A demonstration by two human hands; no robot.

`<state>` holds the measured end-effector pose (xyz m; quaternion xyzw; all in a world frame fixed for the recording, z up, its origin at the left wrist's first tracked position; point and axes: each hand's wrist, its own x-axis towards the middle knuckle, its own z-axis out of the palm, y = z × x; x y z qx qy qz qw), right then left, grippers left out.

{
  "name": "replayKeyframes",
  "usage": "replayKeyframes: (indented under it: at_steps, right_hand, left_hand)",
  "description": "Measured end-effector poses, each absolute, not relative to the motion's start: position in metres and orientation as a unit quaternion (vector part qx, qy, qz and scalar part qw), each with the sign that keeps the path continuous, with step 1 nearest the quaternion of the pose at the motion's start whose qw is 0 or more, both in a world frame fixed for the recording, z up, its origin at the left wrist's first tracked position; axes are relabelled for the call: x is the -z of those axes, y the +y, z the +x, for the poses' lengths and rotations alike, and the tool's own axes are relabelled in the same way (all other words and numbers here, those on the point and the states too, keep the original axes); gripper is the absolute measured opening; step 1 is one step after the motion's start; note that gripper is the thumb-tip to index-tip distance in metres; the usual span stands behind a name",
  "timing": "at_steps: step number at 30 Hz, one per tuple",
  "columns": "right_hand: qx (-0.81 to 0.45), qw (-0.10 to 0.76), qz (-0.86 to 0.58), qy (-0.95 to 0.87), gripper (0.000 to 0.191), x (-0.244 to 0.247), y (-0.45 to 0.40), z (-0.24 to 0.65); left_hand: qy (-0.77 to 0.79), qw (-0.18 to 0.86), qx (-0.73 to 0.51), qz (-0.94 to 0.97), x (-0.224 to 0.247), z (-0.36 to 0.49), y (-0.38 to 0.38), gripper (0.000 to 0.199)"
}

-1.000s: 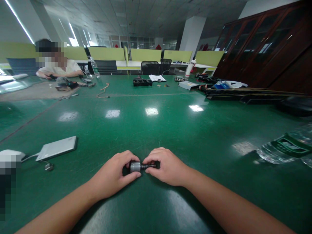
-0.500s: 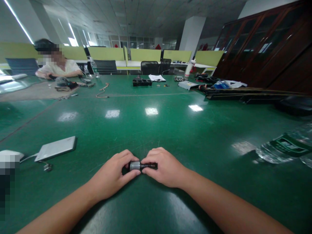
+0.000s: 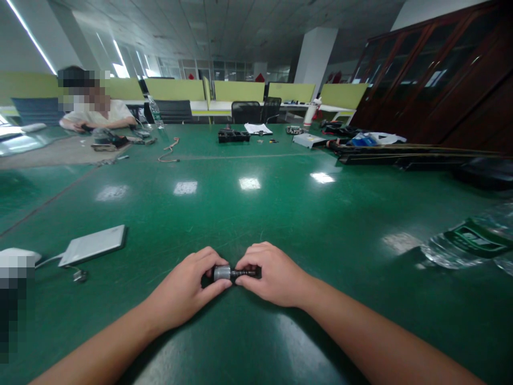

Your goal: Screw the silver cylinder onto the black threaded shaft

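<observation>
Low over the green table, close to the front, is a small metal part (image 3: pixel 222 272): a silver cylinder with a thin, dark, ribbed shaft (image 3: pixel 244 272) pointing right. It looks like a solenoid valve, though its exact kind is unclear. My left hand (image 3: pixel 188 289) has its thumb and fingers closed around the silver cylinder and hides its left end. From the other side, my right hand (image 3: pixel 274 275) curls around the shaft, thumb below and fingers above. Whether the right fingertips press firmly on the shaft is hard to see.
A white flat box (image 3: pixel 94 245) with a cable lies to the left. Clear water bottles (image 3: pixel 460 243) lie at the right edge. Farther back are a black tray (image 3: pixel 233 136), a cord (image 3: pixel 170 149) and dark rails (image 3: pixel 401 152). A person (image 3: pixel 98 115) sits at the far left.
My right hand has slid slightly right along the shaft, baring a little more of it beside the cylinder. The left hand keeps its hold, nearly still.
</observation>
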<state>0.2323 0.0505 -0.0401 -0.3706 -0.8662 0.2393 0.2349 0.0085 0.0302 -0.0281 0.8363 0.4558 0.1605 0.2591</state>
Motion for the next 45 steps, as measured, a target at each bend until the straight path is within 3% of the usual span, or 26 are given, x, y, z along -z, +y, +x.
replayKeyframes:
  at_steps: [14,35,41,45]
  right_hand:
    - [-0.241,0.194,-0.397,-0.864,0.004,0.034,0.070,0.267]
    - [-0.261,0.201,-0.368,-0.870,0.007,0.035,0.069,0.263]
    - [-0.284,0.236,-0.369,-0.853,0.020,0.039,0.060,0.244]
    - [-0.275,0.233,-0.356,-0.862,0.018,0.044,0.054,0.232]
  left_hand:
    - [0.462,0.265,-0.162,0.831,0.027,0.008,0.030,0.016]
    - [0.460,0.256,-0.165,0.834,0.030,0.006,0.030,0.017]
    - [0.452,0.256,-0.173,0.837,0.032,0.006,0.031,0.017]
    - [0.437,0.252,-0.171,0.846,0.035,0.005,0.030,0.023]
